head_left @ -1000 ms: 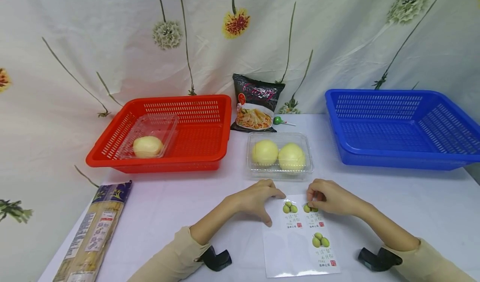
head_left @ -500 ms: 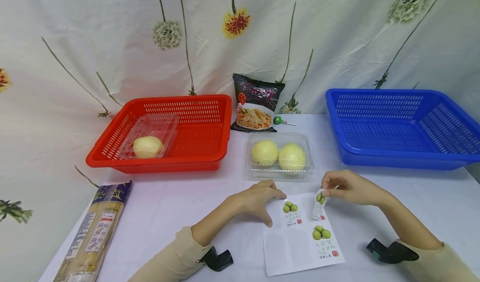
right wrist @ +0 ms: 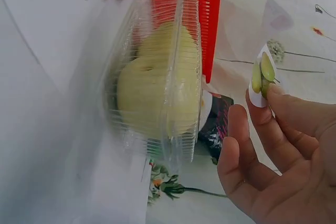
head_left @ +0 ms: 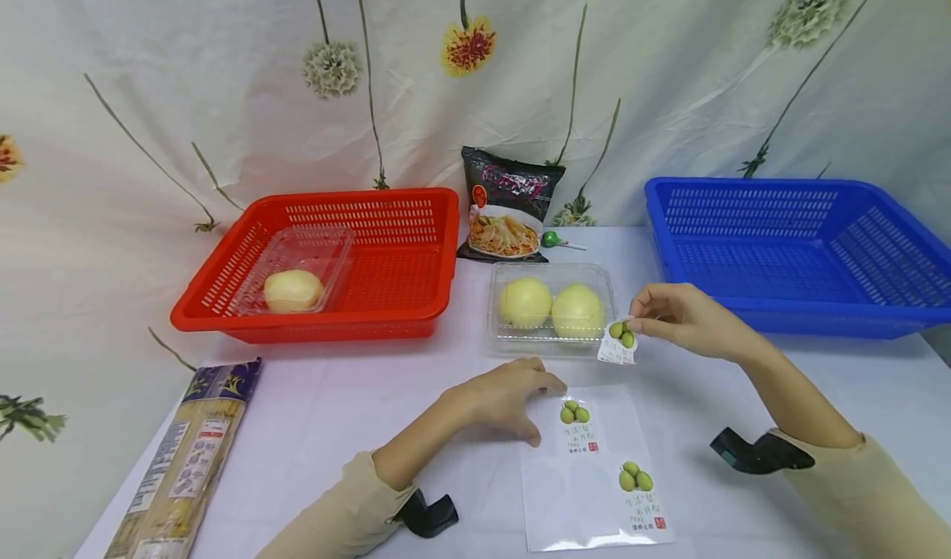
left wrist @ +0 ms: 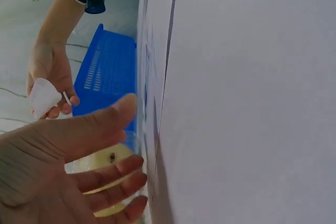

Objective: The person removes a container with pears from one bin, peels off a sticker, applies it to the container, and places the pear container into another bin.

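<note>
Between thumb and forefinger, my right hand (head_left: 687,321) pinches a peeled sticker (head_left: 619,343) printed with green fruit, raised beside the clear plastic box (head_left: 553,274). Two pale yellow pears (head_left: 578,311) sit inside that box. The right wrist view shows the sticker (right wrist: 263,77) upright, slightly curved, at the fingertips. My left hand (head_left: 507,400) rests with spread, relaxed fingers at the upper left edge of the sticker sheet (head_left: 579,509). Two fruit stickers are left on the sheet, one at upper left and one at lower right.
A red basket (head_left: 394,328) on the left holds another clear box (head_left: 327,249) with a pale fruit. At right stands a blue basket (head_left: 787,315). A black noodle packet (head_left: 508,204) and green lollipop (head_left: 551,239) are at the back; a noodle bundle (head_left: 186,452) lies front left.
My right hand has peeled the upper right sticker off the sheet and carried it up and away, to beside the clear box. The left hand has stayed at the sheet's edge.
</note>
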Demonstrator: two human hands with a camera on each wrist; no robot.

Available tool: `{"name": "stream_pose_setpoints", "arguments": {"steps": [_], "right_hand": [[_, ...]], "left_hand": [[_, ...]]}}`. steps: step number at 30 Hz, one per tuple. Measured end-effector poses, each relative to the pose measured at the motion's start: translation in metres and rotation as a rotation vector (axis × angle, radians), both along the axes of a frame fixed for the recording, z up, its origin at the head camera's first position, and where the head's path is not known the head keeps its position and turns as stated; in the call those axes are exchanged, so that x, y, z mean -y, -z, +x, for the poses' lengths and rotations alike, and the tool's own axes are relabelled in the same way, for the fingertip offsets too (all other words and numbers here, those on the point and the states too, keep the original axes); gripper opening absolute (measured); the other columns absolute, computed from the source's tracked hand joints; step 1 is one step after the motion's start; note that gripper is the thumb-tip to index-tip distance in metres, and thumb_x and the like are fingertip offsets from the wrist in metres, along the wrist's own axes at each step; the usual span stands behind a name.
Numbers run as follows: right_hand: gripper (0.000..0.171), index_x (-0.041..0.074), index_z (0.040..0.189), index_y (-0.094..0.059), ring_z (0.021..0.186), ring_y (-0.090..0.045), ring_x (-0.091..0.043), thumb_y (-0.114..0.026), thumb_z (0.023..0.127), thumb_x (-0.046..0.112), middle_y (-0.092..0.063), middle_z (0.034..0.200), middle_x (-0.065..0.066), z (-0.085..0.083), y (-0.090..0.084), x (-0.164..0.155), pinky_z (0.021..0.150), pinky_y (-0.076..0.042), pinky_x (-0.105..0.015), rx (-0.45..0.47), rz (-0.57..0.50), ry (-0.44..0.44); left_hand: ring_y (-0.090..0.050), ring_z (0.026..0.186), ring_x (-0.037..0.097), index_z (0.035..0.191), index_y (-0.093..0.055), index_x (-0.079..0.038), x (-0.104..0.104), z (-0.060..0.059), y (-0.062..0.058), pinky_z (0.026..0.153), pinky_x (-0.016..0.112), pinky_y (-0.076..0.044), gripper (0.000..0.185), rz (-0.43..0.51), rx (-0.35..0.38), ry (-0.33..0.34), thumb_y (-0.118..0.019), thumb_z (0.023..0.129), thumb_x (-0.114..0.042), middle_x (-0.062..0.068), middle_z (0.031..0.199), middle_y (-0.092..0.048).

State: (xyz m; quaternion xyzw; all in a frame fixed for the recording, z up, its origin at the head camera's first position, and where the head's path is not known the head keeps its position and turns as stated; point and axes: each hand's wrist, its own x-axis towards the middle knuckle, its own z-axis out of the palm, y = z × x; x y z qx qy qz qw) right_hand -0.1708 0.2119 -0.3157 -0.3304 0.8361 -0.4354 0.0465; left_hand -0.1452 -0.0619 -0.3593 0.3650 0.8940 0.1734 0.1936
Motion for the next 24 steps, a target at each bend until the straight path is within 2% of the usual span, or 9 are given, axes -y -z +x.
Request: {"name": "stream_pose_setpoints", "arguments": {"steps": [3,6,10,13,16,18,20,24], "right_hand": [[0.004,-0.001,0.089,-0.060,0.074,-0.059,-0.010,-0.063,0.087,-0.001,-0.065,0.083,-0.007,-0.013,-0.009,0.013,0.065,-0.050,-0.022,-0.014,0.028,0.009],[0.004,-0.001,0.089,-0.060,0.076,-0.062,-0.016,-0.063,0.088,0.002,-0.066,0.083,-0.006,-0.026,-0.016,0.027,0.066,-0.051,-0.024,-0.016,0.073,0.014],[0.004,-0.001,0.089,-0.059,0.080,-0.063,-0.021,-0.061,0.089,0.002,-0.068,0.085,-0.008,-0.046,-0.021,0.047,0.071,-0.052,-0.031,-0.021,0.123,-0.005],[0.004,-0.002,0.089,-0.059,0.080,-0.064,-0.024,-0.062,0.089,0.001,-0.068,0.085,-0.010,-0.061,-0.023,0.061,0.074,-0.053,-0.035,-0.042,0.151,-0.033],[0.004,-0.003,0.086,-0.059,0.079,-0.065,-0.026,-0.062,0.087,-0.001,-0.067,0.083,-0.012,-0.073,-0.025,0.072,0.074,-0.054,-0.038,-0.083,0.180,-0.054],[0.004,-0.003,0.085,-0.060,0.080,-0.065,-0.027,-0.063,0.087,-0.001,-0.067,0.084,-0.012,-0.079,-0.025,0.077,0.075,-0.054,-0.039,-0.101,0.200,-0.060],[0.004,-0.003,0.084,-0.060,0.081,-0.066,-0.029,-0.063,0.086,-0.002,-0.067,0.085,-0.014,-0.084,-0.026,0.081,0.076,-0.053,-0.039,-0.107,0.217,-0.066],[0.004,-0.002,0.084,-0.060,0.081,-0.066,-0.029,-0.062,0.085,-0.005,-0.067,0.084,-0.014,-0.091,-0.026,0.085,0.076,-0.053,-0.039,-0.107,0.251,-0.086]], "left_hand": [[-0.055,0.090,0.014,0.120,-0.063,-0.008,0.005,-0.003,-0.008,0.080,0.022,-0.045,0.048,0.113,-0.017,-0.008,-0.079,0.075,-0.016,0.003,0.102,-0.063],[-0.057,0.080,0.015,0.111,-0.065,-0.003,0.010,-0.009,-0.016,0.073,0.021,-0.047,0.035,0.261,-0.084,-0.027,-0.076,0.079,-0.013,0.007,0.094,-0.066],[-0.058,0.073,0.017,0.102,-0.066,0.000,0.014,-0.016,-0.022,0.067,0.024,-0.049,0.024,0.454,-0.263,-0.086,-0.073,0.081,-0.008,0.009,0.088,-0.065],[-0.057,0.081,0.020,0.098,-0.066,-0.001,0.013,-0.021,-0.022,0.071,0.027,-0.050,0.020,0.533,-0.434,-0.155,-0.073,0.081,-0.007,0.009,0.093,-0.062],[-0.055,0.087,0.021,0.093,-0.062,-0.002,0.010,-0.025,-0.021,0.072,0.028,-0.048,0.018,0.566,-0.579,-0.222,-0.073,0.080,-0.010,0.009,0.095,-0.057],[-0.052,0.089,0.021,0.091,-0.058,-0.002,0.008,-0.027,-0.019,0.072,0.029,-0.046,0.020,0.568,-0.631,-0.262,-0.073,0.081,-0.012,0.009,0.093,-0.054],[-0.050,0.091,0.022,0.094,-0.056,-0.003,0.007,-0.031,-0.017,0.072,0.030,-0.045,0.023,0.555,-0.641,-0.286,-0.072,0.082,-0.014,0.010,0.094,-0.054],[-0.049,0.104,0.025,0.106,-0.061,-0.004,0.006,-0.036,-0.014,0.087,0.038,-0.044,0.029,0.455,-0.576,-0.289,-0.070,0.084,-0.021,0.012,0.107,-0.056]]}}
